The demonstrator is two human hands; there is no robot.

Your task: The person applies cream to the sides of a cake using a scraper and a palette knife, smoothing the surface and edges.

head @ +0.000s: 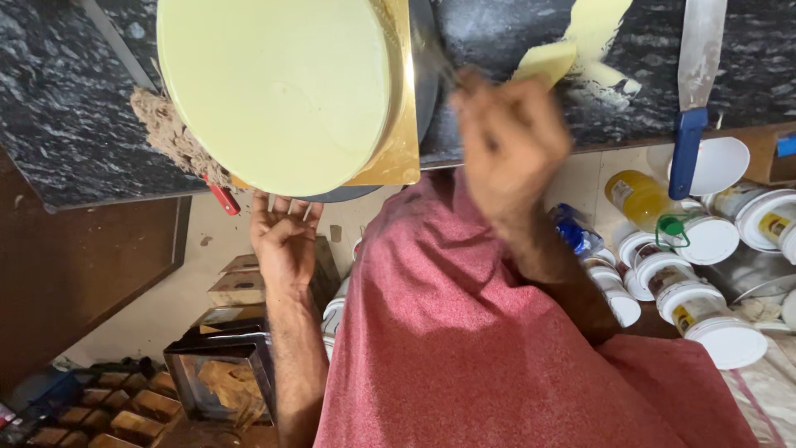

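The left hand (286, 236) cupped the turntable's edge beneath the soft, easily marred cake (278, 91), while the blurred right hand (507, 141) pinched a thin tool beside it.

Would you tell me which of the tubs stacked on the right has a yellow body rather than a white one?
It is the yellow tub lying on its side just below the counter edge, beside the blue-handled spatula; the others are white with white lids.

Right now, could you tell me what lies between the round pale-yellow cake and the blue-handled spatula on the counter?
In the head view, the blurred right hand and a smear of yellow icing lie between the cake and the spatula.
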